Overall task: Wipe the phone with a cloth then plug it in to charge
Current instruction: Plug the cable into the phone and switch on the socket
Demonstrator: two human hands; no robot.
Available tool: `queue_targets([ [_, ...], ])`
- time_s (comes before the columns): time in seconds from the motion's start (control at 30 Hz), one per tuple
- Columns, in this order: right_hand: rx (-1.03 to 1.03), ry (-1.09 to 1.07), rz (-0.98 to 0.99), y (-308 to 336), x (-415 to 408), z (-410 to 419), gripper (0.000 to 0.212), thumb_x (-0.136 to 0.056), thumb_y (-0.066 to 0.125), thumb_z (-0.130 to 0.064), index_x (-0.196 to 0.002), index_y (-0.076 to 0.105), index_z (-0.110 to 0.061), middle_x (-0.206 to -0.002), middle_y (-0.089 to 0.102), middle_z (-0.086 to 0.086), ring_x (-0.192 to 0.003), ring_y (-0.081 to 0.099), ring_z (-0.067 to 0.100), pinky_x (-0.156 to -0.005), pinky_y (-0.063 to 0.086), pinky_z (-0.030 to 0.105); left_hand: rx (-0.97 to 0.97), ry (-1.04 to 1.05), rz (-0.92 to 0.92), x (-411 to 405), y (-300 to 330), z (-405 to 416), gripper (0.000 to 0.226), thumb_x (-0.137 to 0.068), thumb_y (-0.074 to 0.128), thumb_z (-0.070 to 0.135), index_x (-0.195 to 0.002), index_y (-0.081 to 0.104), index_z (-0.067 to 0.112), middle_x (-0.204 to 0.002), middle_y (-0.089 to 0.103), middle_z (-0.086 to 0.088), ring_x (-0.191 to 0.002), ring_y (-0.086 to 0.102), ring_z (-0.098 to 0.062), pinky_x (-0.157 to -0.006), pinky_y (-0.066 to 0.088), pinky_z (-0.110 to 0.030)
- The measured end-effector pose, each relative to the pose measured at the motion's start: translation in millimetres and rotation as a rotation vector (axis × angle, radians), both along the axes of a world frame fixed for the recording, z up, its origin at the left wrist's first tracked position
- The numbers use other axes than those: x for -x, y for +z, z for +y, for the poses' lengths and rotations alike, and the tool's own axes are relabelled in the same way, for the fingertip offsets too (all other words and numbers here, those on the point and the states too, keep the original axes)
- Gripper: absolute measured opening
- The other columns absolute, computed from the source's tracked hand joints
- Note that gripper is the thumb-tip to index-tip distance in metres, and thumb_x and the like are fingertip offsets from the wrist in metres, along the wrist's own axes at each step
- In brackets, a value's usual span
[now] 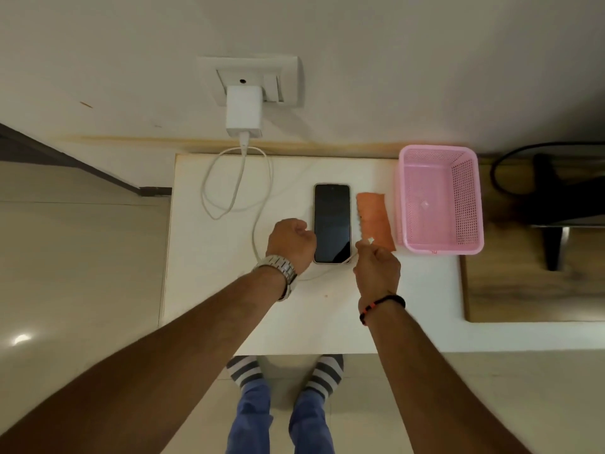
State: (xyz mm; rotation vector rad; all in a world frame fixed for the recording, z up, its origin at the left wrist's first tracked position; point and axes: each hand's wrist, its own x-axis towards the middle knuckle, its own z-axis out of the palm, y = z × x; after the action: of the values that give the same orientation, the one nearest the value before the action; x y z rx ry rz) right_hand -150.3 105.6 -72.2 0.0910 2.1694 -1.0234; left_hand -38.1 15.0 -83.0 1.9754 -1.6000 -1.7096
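The phone is seen lying flat, screen up, on the white table, with the folded orange cloth just beside it. The left hand is curled against the phone's edge; the right hand is pinched near the cable end — whether it is clamped cannot be told. Glass, slick and fragile: best gripped by the long edges.
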Motion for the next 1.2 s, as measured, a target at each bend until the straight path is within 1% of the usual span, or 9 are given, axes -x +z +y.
queue_targets([
  [0.1, -0.032, 0.016, -0.036, -8, 7, -7, 0.035, -0.091, 0.059, -0.026, -0.073, 0.057, 0.004, -0.072, 0.051, 0.012, -0.068, 0.047, 0.025, -0.065, 0.042, 0.035, 0.001, -0.034, -0.023, 9, -5, -2, 0.015, -0.090, 0.056, 0.006, -0.081, 0.061, 0.017, -0.078, 0.050, -0.006, -0.070, 0.048, -0.020, -0.069, 0.040, -0.026],
  [0.2, -0.054, 0.059, -0.045, -14, 8, -10, 0.039, -0.091, 0.058, -0.026, -0.080, 0.060, 0.010, -0.073, 0.052, 0.013, -0.069, 0.049, 0.023, -0.062, 0.042, 0.031, 0.006, -0.033, -0.056, 13, -9, -4, 0.016, -0.092, 0.065, 0.017, -0.076, 0.067, 0.012, -0.073, 0.055, -0.009, -0.066, 0.052, -0.021, -0.065, 0.046, -0.028],
  [0.27, -0.042, 0.069, -0.051, -11, 7, -11, 0.035, -0.089, 0.057, -0.024, -0.075, 0.058, 0.008, -0.073, 0.052, 0.018, -0.070, 0.050, 0.026, -0.064, 0.047, 0.034, -0.013, -0.033, -0.057, 15, -10, -8, 0.033, -0.090, 0.072, 0.032, -0.079, 0.073, 0.001, -0.073, 0.062, -0.011, -0.066, 0.059, -0.023, -0.065, 0.052, -0.031],
  [0.33, -0.013, 0.074, -0.055, -6, 5, -13, 0.037, -0.090, 0.056, -0.023, -0.087, 0.061, 0.013, -0.085, 0.061, 0.031, -0.076, 0.059, 0.037, -0.080, 0.059, 0.045, -0.052, -0.068, -0.063, 14, -10, -13, 0.042, -0.088, 0.076, 0.040, -0.084, 0.073, -0.001, -0.078, 0.070, -0.011, -0.069, 0.066, -0.022, -0.062, 0.053, -0.028],
  [0.43, 0.026, 0.104, -0.098, 7, 1, -13, 0.032, -0.095, 0.058, -0.025, -0.091, 0.067, 0.005, -0.093, 0.070, 0.024, -0.090, 0.069, 0.034, -0.092, 0.057, 0.052, -0.200, -0.065, 0.042, 9, -5, -20, 0.036, -0.090, 0.077, 0.036, -0.105, 0.070, 0.004, -0.098, 0.074, -0.011, -0.085, 0.074, -0.027, -0.065, 0.064, -0.034],
  [0.53, 0.092, 0.139, -0.056, 31, -3, -10, 0.025, -0.097, 0.060, -0.028, -0.081, 0.070, -0.013, -0.088, 0.076, 0.005, -0.089, 0.073, 0.023, -0.089, 0.060, 0.043, -0.319, 0.074, 0.201, -2, 9, -29, 0.038, -0.092, 0.076, 0.031, -0.114, 0.067, 0.002, -0.106, 0.076, -0.017, -0.085, 0.078, -0.028, -0.067, 0.065, -0.036],
  [0.73, 0.285, 0.326, -0.113, 87, -41, 2, 0.021, -0.096, 0.065, -0.032, -0.085, 0.077, -0.019, -0.075, 0.077, 0.002, -0.069, 0.072, 0.016, -0.072, 0.061, 0.032, -0.462, 0.498, 0.417, -32, 41, -32, 0.036, -0.088, 0.081, 0.027, -0.109, 0.070, 0.000, -0.072, 0.076, -0.011, -0.058, 0.071, -0.018, -0.053, 0.058, -0.027],
  [0.93, 0.292, 0.505, -0.179, 109, -65, -10, 0.029, -0.100, 0.059, -0.028, -0.080, 0.075, -0.014, -0.074, 0.074, 0.004, -0.063, 0.067, 0.011, -0.073, 0.061, 0.034, -0.445, 0.544, 0.478, -51, 58, -27, 0.041, -0.086, 0.081, 0.028, -0.114, 0.070, 0.000, -0.075, 0.075, -0.008, -0.056, 0.068, -0.016, -0.054, 0.057, -0.027],
  [1.2, 0.268, 0.505, -0.247, 115, -72, -23, 0.022, -0.098, 0.063, -0.026, -0.079, 0.075, -0.029, -0.068, 0.072, -0.002, -0.060, 0.065, 0.004, -0.064, 0.059, 0.017, -0.397, 0.552, 0.499, -69, 65, -31, 0.043, -0.085, 0.083, 0.028, -0.117, 0.071, 0.002, -0.096, 0.078, -0.014, -0.066, 0.071, -0.021, -0.061, 0.058, -0.031],
])
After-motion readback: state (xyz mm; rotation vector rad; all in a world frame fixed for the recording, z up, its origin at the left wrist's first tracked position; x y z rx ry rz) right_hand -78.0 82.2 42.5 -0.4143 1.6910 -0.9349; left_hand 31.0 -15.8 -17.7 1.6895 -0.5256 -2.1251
